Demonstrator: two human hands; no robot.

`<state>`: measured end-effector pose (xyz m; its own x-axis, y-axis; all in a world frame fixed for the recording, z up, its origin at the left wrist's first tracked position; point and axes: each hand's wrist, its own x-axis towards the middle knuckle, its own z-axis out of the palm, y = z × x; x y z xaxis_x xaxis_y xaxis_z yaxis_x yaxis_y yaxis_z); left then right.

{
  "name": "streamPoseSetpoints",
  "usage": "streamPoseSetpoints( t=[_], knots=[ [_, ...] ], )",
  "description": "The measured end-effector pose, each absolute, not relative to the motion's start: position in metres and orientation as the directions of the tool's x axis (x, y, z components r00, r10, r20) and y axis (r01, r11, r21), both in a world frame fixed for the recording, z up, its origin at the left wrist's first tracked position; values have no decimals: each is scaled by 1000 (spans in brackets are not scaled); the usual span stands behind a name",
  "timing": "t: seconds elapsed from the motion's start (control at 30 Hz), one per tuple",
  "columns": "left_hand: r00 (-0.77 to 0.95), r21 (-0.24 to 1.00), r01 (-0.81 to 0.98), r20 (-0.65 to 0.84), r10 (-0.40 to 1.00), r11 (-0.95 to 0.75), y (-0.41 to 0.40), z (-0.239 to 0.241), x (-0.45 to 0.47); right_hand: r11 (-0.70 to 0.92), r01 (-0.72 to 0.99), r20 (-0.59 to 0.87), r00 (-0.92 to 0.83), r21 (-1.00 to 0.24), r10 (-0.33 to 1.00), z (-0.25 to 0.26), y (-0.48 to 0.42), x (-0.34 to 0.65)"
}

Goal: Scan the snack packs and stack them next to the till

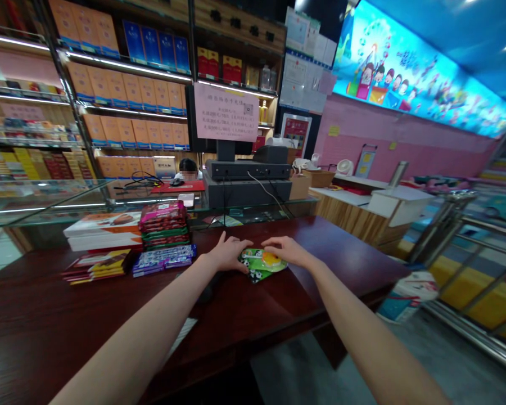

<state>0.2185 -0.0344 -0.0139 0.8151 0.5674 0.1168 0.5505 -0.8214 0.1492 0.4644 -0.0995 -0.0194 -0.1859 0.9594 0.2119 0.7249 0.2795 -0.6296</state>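
Touching green snack packet [265,264]; left hand [227,254], right hand [285,250]

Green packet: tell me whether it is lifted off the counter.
No, the green packet lies flat on the counter, with the left hand and the right hand resting on it.

Left hand [227,254], right hand [284,250] on green snack packet [263,263]

A: The left hand [227,256] and the right hand [287,250] cover both ends of the flat green plastic snack packet [263,264], and its print is too small to read!

B: Same with the pink paper notice [226,112], its writing is tiny. Both forearms run off the bottom edge.
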Motion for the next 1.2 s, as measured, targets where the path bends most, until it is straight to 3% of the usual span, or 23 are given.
streamPoseSetpoints(
  t=[0.13, 0.43, 0.8, 0.93, 1.2],
  knots=[
    [817, 120, 536, 177, 549, -836, -31, -15, 215, 311, 664, 216, -225, -679, 950, -19, -109, 469],
    [806, 33, 509, 332, 489, -860, -31, -7, 203, 352, 678, 259, -239, -645, 936, -19, -113, 465],
    [721, -24, 536, 534, 443, -844, -24, 8, 151, 500, 640, 441, -267, -583, 857, -7, -103, 428],
    [669, -10, 568, 589, 454, -823, -24, 12, 123, 552, 650, 513, -278, -521, 812, -2, -96, 401],
    [502, 49, 660, 714, 489, -750, -34, -1, 70, 662, 540, 632, -278, -520, 723, -7, -70, 351]
  ],
)
